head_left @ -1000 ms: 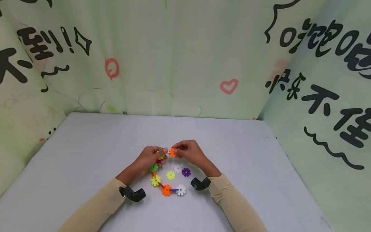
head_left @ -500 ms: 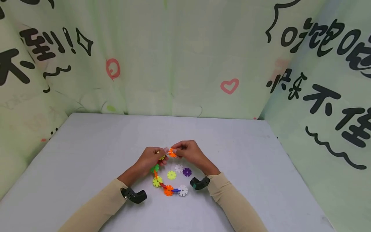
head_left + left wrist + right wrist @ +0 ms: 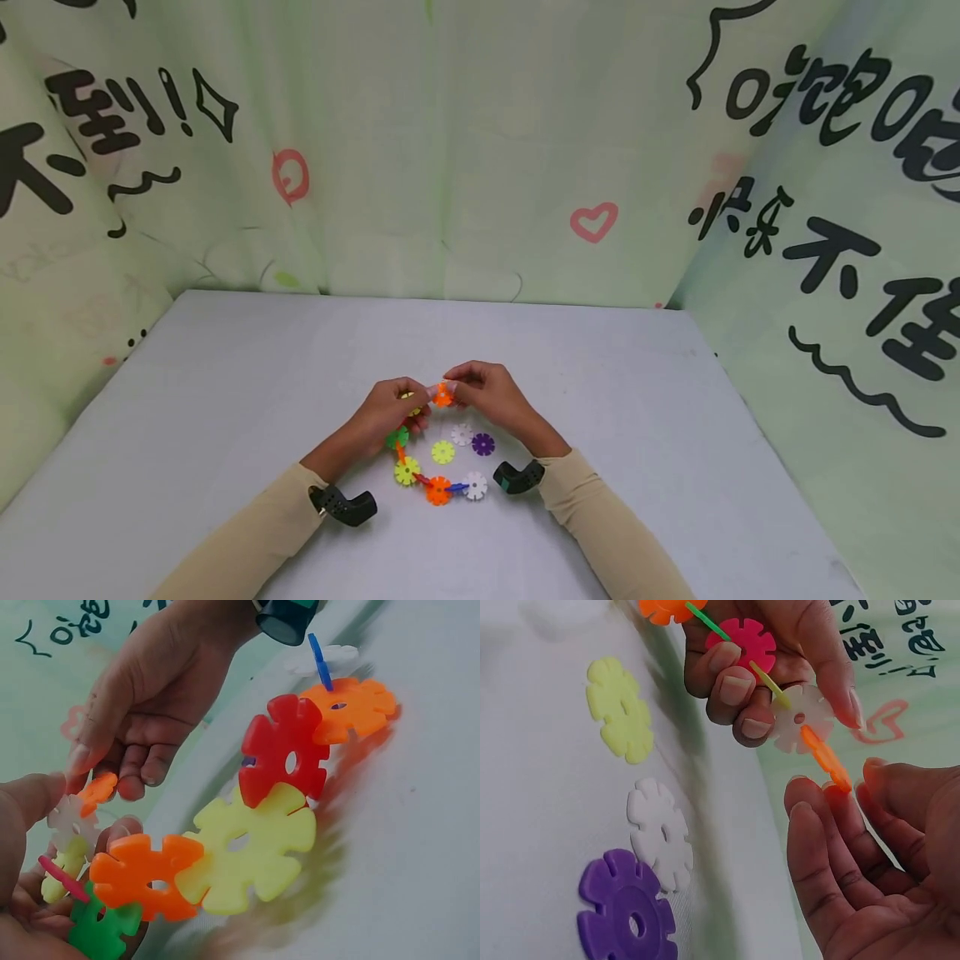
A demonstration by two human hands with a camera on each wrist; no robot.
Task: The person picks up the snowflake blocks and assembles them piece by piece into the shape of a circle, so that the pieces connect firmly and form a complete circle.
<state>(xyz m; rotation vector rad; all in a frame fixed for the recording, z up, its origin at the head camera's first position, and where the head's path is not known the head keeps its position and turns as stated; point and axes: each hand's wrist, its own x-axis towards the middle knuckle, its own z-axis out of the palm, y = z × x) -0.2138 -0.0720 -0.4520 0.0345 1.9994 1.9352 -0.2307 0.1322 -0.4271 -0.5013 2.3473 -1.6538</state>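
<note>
A curved chain of slotted plastic snowflake discs runs from my left hand (image 3: 396,406) down to the table. My left fingers and thumb grip its upper end around a translucent white disc (image 3: 789,731), beside a pink disc (image 3: 751,646). My right hand (image 3: 491,393) pinches an orange disc (image 3: 827,761) between thumb and fingertips. The orange disc's edge sits in a slot of the translucent disc. Further along the chain come a green disc (image 3: 105,930), a second orange disc (image 3: 142,881), a yellow disc (image 3: 251,851) and a red disc (image 3: 283,746).
Inside the chain's curve lie a loose yellow disc (image 3: 443,452), a white disc (image 3: 462,434) and a purple disc (image 3: 483,444). The chain's low end, a white disc (image 3: 475,486), points right on the white table (image 3: 600,375). A printed curtain (image 3: 465,150) encloses the back and sides.
The orange disc in my right hand has come slightly left, closer to my left fingers, and looks turned. The chain's low end has shifted a little right and away.
</note>
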